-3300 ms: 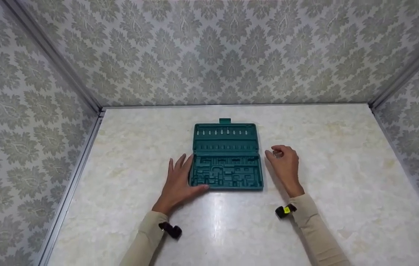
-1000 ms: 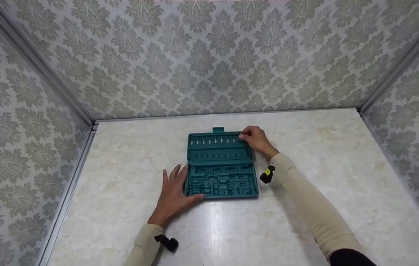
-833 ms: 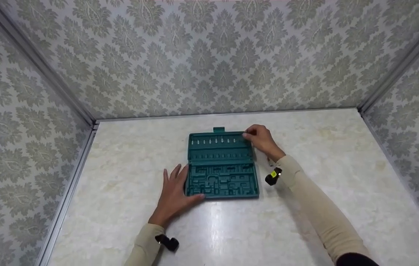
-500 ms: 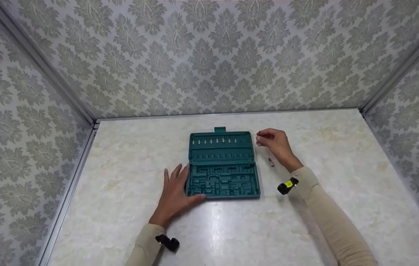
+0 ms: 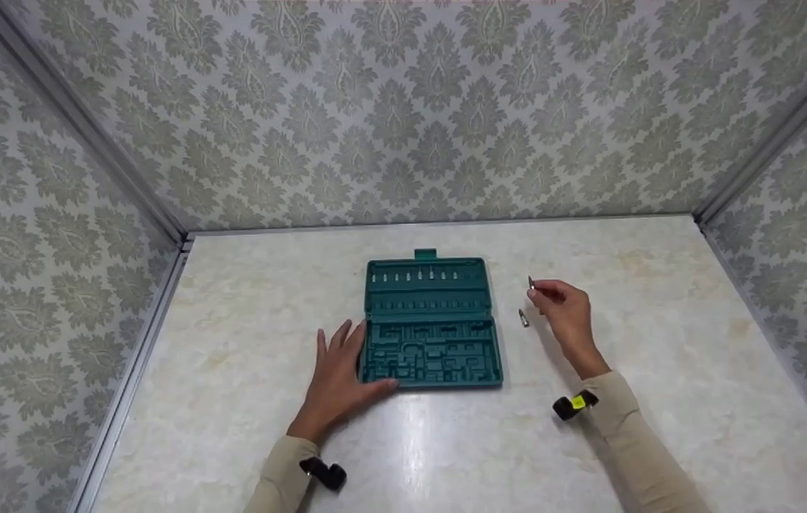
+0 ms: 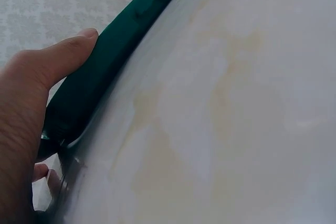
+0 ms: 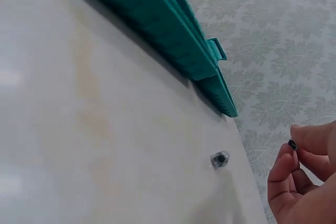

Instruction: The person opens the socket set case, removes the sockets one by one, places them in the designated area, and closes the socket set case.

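Observation:
A green plastic tool case [image 5: 431, 350] lies opened flat on the table, with several small silver bits [image 5: 419, 275] standing in a row along its far half. My left hand [image 5: 335, 385] rests with fingers spread at the case's near left corner, thumb along the front edge; the left wrist view shows that thumb on the green rim [image 6: 113, 51]. To the right of the case, my right hand [image 5: 567, 313] pinches a screwdriver bit [image 5: 530, 283] between thumb and index finger, its tip pointing up. A second bit [image 5: 523, 318] lies on the table between that hand and the case.
The pale marbled table [image 5: 246, 299] extends around the case. Patterned wall panels [image 5: 403, 114] enclose its back and sides. A latch tab [image 5: 425, 254] sticks out from the case's far edge.
My right hand has drawn a bit from the right end of the case's far row and moved right and toward me with it. The left hand has kept its place on the case.

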The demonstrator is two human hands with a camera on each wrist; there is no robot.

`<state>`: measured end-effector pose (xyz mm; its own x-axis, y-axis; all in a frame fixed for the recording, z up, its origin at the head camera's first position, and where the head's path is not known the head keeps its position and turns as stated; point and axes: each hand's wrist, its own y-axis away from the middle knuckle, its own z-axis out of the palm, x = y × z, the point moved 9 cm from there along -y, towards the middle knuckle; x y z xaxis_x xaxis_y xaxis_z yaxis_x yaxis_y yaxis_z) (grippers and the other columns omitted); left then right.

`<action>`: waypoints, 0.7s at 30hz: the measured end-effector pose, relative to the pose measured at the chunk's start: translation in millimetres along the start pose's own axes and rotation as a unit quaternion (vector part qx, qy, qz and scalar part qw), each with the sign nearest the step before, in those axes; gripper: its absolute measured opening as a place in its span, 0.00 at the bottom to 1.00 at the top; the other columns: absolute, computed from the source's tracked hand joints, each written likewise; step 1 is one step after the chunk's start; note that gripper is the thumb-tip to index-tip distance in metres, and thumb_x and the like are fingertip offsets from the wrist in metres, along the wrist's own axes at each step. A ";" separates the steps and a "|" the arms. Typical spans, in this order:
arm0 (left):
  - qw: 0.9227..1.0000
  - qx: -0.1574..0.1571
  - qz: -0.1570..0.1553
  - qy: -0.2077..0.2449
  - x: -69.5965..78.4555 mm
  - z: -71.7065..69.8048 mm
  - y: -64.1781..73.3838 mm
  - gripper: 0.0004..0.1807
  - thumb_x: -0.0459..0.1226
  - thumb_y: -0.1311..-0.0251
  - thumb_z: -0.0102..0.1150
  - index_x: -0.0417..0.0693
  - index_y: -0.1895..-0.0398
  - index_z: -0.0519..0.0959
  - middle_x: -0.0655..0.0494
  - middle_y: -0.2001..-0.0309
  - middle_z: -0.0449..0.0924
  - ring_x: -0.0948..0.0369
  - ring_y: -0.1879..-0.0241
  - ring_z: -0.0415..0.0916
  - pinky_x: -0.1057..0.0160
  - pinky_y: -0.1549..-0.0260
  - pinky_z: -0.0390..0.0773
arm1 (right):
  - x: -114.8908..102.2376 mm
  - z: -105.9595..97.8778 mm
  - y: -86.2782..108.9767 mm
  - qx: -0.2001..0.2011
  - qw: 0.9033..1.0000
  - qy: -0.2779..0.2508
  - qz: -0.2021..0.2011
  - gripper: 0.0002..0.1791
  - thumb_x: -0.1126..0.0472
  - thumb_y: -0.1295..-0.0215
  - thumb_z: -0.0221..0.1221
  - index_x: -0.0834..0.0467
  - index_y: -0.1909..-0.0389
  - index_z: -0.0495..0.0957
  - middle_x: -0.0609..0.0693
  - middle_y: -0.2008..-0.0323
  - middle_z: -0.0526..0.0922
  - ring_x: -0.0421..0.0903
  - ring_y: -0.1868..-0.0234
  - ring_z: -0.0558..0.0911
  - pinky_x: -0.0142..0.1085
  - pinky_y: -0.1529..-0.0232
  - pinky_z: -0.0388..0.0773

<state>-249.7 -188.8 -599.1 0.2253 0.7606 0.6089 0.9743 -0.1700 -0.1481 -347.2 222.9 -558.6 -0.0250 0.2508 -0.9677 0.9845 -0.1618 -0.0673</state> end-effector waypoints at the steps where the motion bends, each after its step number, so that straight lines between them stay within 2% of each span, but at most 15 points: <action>1: 1.000 0.000 -0.001 0.002 -0.3 0.0 0.1 0.70 0.78 0.49 0.70 0.55 0.09 0.56 0.45 0.13 0.58 0.47 0.12 0.47 0.41 0.15 0.23 | 2.6 -1.5 2.3 0.004 1.000 0.000 0.000 0.16 0.62 0.25 0.71 0.69 0.44 0.88 0.56 0.56 0.90 0.50 0.62 0.87 0.31 0.65 0.83; 8: 1.000 0.009 0.014 0.004 1.4 -1.8 1.2 0.69 0.77 0.49 0.70 0.53 0.10 0.57 0.45 0.14 0.61 0.45 0.12 0.49 0.38 0.15 0.25 | 18.3 -4.5 14.3 0.020 0.999 0.025 0.016 0.13 0.61 0.26 0.72 0.66 0.48 0.90 0.56 0.56 0.91 0.40 0.62 0.87 0.28 0.65 0.83; 15: 1.000 0.009 0.012 0.003 1.2 -1.3 0.8 0.70 0.78 0.49 0.70 0.55 0.09 0.57 0.44 0.14 0.60 0.46 0.12 0.48 0.40 0.15 0.24 | 21.4 -7.3 21.1 0.048 0.996 0.072 0.005 0.11 0.61 0.27 0.72 0.64 0.51 0.90 0.59 0.54 0.91 0.42 0.59 0.85 0.23 0.59 0.80; 21: 1.000 0.006 0.011 -0.002 1.9 -0.6 0.3 0.69 0.78 0.49 0.70 0.55 0.09 0.56 0.43 0.14 0.59 0.45 0.12 0.48 0.38 0.15 0.24 | 21.3 -9.8 26.1 0.076 0.992 0.095 -0.021 0.09 0.63 0.28 0.73 0.63 0.52 0.92 0.58 0.57 0.92 0.44 0.61 0.85 0.23 0.60 0.78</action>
<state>-249.0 -187.8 -597.6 0.2459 0.7590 0.6029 0.9691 -0.1788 -0.1702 -320.3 233.4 -578.5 -0.0187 0.4341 -0.9007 0.9456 -0.2849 -0.1570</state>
